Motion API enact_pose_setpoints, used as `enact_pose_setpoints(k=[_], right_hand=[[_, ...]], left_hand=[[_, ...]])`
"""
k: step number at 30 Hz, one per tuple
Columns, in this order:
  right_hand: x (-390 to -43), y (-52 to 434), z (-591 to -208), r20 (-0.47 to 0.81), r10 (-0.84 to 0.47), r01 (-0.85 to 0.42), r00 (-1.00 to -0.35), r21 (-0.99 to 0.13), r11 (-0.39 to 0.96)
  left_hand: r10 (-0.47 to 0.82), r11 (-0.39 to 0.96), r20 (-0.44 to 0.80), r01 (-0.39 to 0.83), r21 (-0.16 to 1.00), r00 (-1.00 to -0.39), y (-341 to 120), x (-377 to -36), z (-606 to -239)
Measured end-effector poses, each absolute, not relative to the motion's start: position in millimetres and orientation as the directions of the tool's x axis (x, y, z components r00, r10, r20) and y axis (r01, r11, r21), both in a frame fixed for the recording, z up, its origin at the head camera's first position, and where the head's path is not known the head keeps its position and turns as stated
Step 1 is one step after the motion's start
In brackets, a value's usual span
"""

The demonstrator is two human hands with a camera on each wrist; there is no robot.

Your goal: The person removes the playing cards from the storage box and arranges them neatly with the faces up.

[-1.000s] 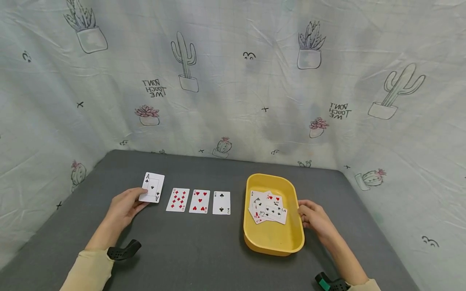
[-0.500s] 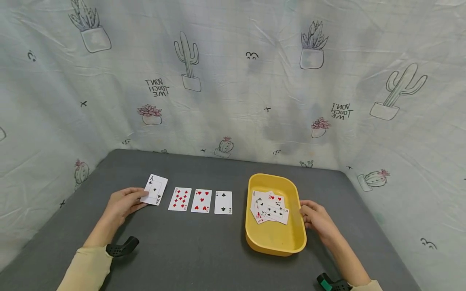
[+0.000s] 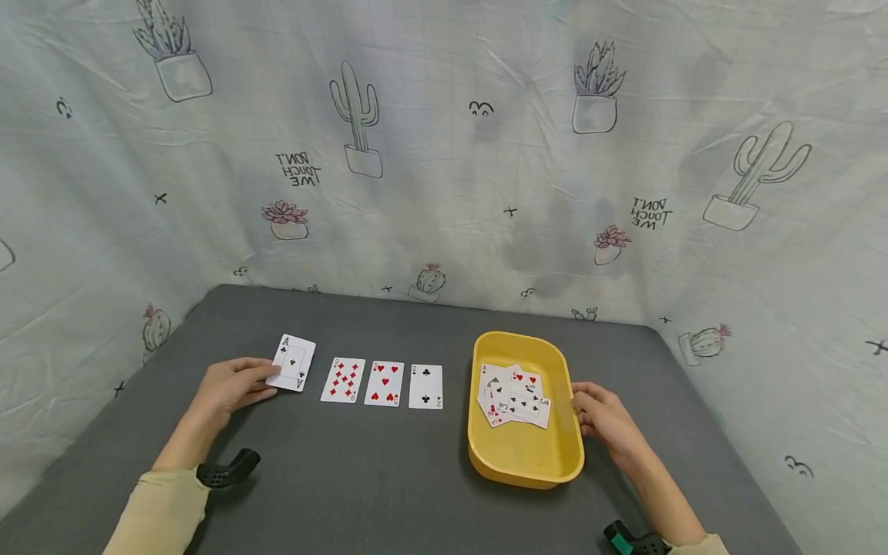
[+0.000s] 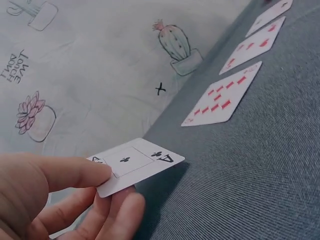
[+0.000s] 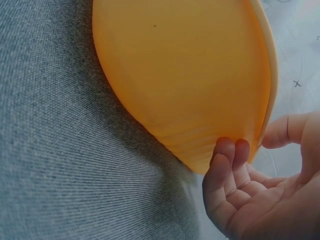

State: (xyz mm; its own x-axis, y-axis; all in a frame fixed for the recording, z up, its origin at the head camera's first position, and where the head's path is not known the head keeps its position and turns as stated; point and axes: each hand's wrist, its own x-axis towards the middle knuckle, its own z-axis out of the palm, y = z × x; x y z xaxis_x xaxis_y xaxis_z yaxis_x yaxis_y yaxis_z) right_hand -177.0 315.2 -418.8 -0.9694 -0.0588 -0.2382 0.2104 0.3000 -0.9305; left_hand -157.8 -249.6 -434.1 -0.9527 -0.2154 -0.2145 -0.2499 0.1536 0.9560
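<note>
The right hand (image 3: 605, 418) grips a yellow tray (image 3: 522, 456) of loose cards (image 3: 523, 408), the top one marked 3. The left hand (image 3: 232, 385) pinches an ace of clubs (image 3: 294, 359) above the table (image 3: 388, 478), near three face-up cards (image 3: 384, 384); behind, the curtain (image 3: 444, 177) reads "DON'T TOUCH ME", mirrored.

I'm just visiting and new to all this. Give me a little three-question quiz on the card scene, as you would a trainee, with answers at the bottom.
1. Which playing card is in the left grip?

2. In the row of three cards on the table, which is nearest the yellow tray?
(a) the diamonds card
(b) the five of hearts
(c) the two of clubs

3. True or false: the right grip is at the edge of the yellow tray.

Key:
1. The ace of clubs.
2. (c)
3. True.
</note>
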Motion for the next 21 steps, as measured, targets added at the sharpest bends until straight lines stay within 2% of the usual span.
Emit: enact_pose_setpoints(k=[4, 8, 14, 21], right_hand=[[-176.7, 315.0, -418.2, -0.241, -0.059, 0.213, -0.969, -0.93, 0.301], [-176.4, 315.0, -418.6, -0.239, -0.063, 0.21, -0.969, -0.931, 0.298], [-176.4, 315.2, -419.4, -0.239, -0.07, 0.209, -0.968, -0.932, 0.295], [-176.0, 315.5, -419.2, -0.236, -0.073, 0.206, -0.969, -0.934, 0.291]], left_hand=[[-0.192, 0.134, -0.218, -0.246, 0.96, -0.957, -249.4, -158.4, -435.6], [-0.176, 0.196, -0.21, -0.243, 0.95, -0.962, -248.1, -156.9, -436.5], [-0.201, 0.364, -0.141, -0.207, 0.908, -0.97, -243.6, -153.7, -436.1], [-0.259, 0.64, -0.018, -0.185, 0.746, -0.966, -239.2, -151.2, -429.8]])
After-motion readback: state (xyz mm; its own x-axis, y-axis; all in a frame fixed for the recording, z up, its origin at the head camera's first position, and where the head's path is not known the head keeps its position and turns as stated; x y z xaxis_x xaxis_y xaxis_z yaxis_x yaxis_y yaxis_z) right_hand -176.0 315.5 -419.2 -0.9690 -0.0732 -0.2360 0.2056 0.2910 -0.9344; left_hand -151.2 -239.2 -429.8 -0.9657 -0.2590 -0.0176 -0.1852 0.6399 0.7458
